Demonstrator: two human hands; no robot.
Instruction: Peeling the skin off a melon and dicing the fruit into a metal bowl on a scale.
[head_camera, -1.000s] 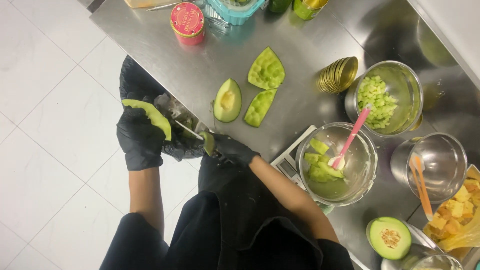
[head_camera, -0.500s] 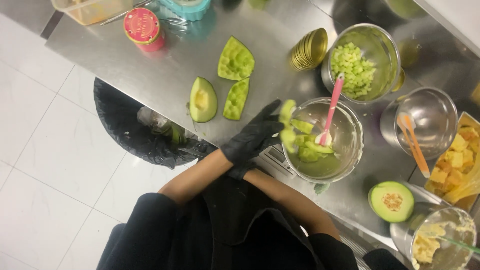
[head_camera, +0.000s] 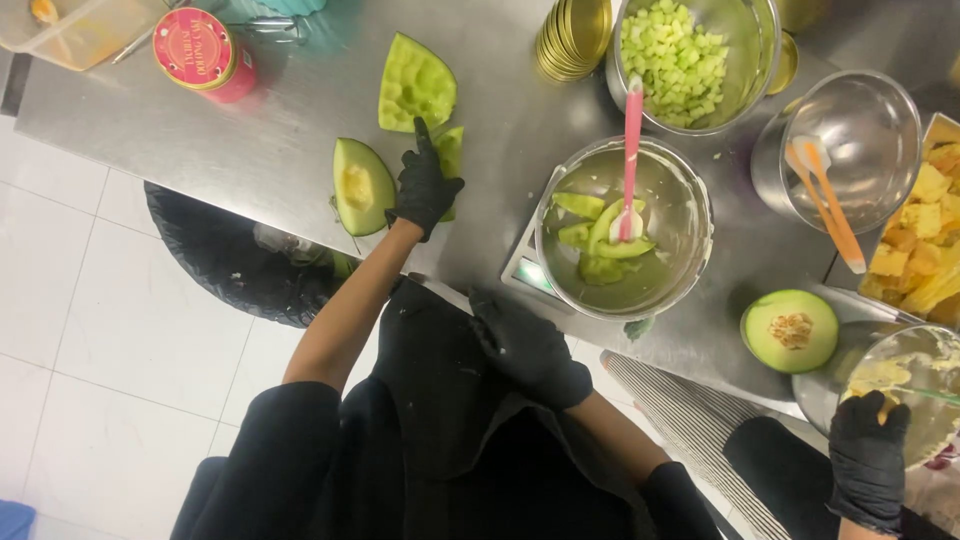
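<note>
Right hand (head_camera: 528, 345), black-gloved: held low against the dark apron, just off the near counter edge, fingers curled; whether anything is gripped cannot be told. Counter (head_camera: 250, 140): stainless steel, its near edge running diagonally across the view; white tiled floor lies beyond that edge, with a black bin bag (head_camera: 225, 255) hung just under it. Left hand (head_camera: 423, 185), black-gloved: stretched out over the counter, fingers spread flat on a melon strip (head_camera: 450, 152), not closed round it. Melon strip: pale green, narrow, largely covered by the glove. Melon wedge (head_camera: 358, 185): lying just left of that hand, near the edge, green rind, pale seeded hollow facing up. Scored melon piece (head_camera: 415, 80): just beyond the strip, cross-cut flesh upward. Open steel is seen between these pieces and the bowl (head_camera: 690, 260) to the right, which sits on a scale and contains green slices and a pink spatula (head_camera: 631, 150). Farther: a red-lidded tin (head_camera: 195, 50) at the far left. Another person's gloved hand (head_camera: 868, 460) is seen at the lower right.
</note>
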